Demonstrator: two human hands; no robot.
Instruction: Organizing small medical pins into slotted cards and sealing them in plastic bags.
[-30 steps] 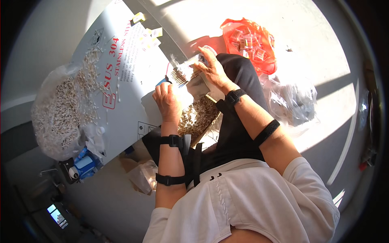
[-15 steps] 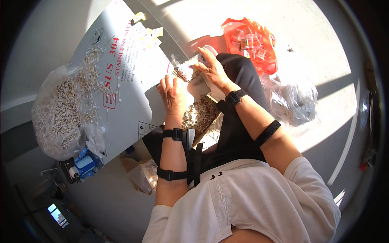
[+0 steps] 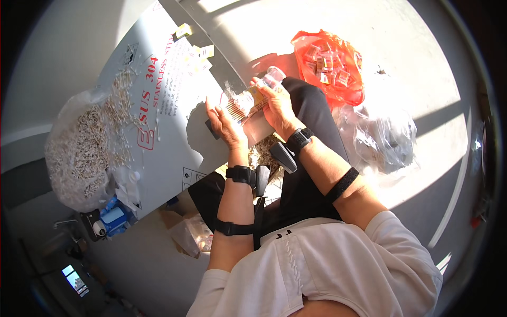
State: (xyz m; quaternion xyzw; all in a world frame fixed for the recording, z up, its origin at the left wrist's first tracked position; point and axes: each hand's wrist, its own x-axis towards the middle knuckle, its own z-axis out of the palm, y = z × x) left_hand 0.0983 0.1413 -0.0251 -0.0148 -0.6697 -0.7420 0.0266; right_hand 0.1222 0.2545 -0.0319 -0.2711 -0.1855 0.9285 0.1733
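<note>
My right hand [image 3: 280,105] is wrapped round a clear plastic tub [image 3: 273,75] tilted over my lap. A bundle of cotton swabs [image 3: 238,107] with brown sticks lies at the tub's left end, partly lost in glare. Beside those stick ends is my left hand [image 3: 228,127], its fingers stretched out and palm turned towards the bundle; whether it touches the swabs is unclear. Below both hands, a box of loose cotton swabs [image 3: 262,152] rests between my legs, partly covered by my wrists and a grey flat surface.
On the grey board [image 3: 177,137] at left lie scattered swabs [image 3: 120,116], a clear bag of swabs [image 3: 82,153] and small yellow-white boxes [image 3: 203,53]. A red bag [image 3: 330,68] of small packs and a clear plastic bag [image 3: 383,134] sit at right. A blue device [image 3: 112,217] stands at lower left.
My left hand has turned and its curled fingers have spread away from the swabs. My right hand has shifted from a fingertip hold to a fuller grasp of the tub.
</note>
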